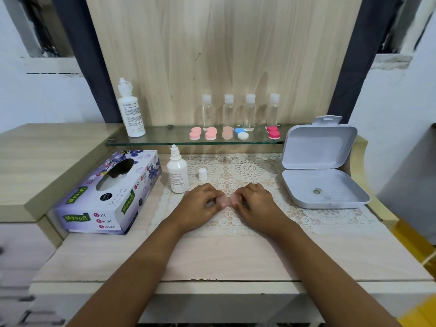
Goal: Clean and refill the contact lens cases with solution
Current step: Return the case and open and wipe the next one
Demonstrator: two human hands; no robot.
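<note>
Seen through my remote feed, a home vanity corner: a wooden desk (224, 260) dressed with a lace cloth (250, 171), a floral tissue box (106, 197), a glass shelf (165, 138) of small bottles (250, 112), dark curtains (94, 67) either side.

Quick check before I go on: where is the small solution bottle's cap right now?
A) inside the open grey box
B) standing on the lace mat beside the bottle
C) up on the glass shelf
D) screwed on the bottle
B: the white cap stands upright on the lace mat, just right of the small bottle, whose nozzle is bare.
</note>
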